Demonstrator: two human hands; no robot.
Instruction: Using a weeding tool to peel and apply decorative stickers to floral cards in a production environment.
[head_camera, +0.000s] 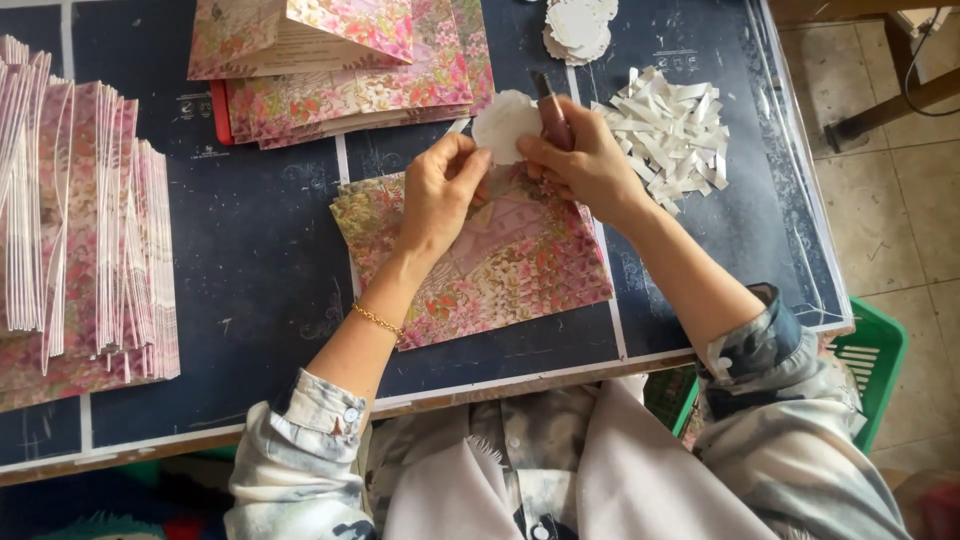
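1. White and scalloped at the edge, the small paper disc (505, 125) is being held just above the table, between both hands, right over the top edge of the flowered sheet. I am reading that raised hold as a way to keep its faces free of the surface.
2. The left hand (437, 190) is pinching the disc's lower left rim, its fingers (462, 158) closed on the paper so the disc stays flat and turned up to the camera.
3. The right hand (585, 160) is clenching around a dark reddish stick-like tool (550, 110), and its fingertips are also touching the disc's right rim; I cannot tell what kind of tool it is.
4. The flowered sheet (480, 262) is lying flat straight below the hands, near the person's edge, seemingly as the working piece.
5. A heap of white paper strips (668, 135) is lying just right of the right hand, within easy reach.
6. More white discs (578, 25) are stacked at the far edge.
7. Flowered folded sheets (345, 60) are lying further back, and a dense upright row of them (80, 220) is standing well off to the left on the dark table (260, 250).
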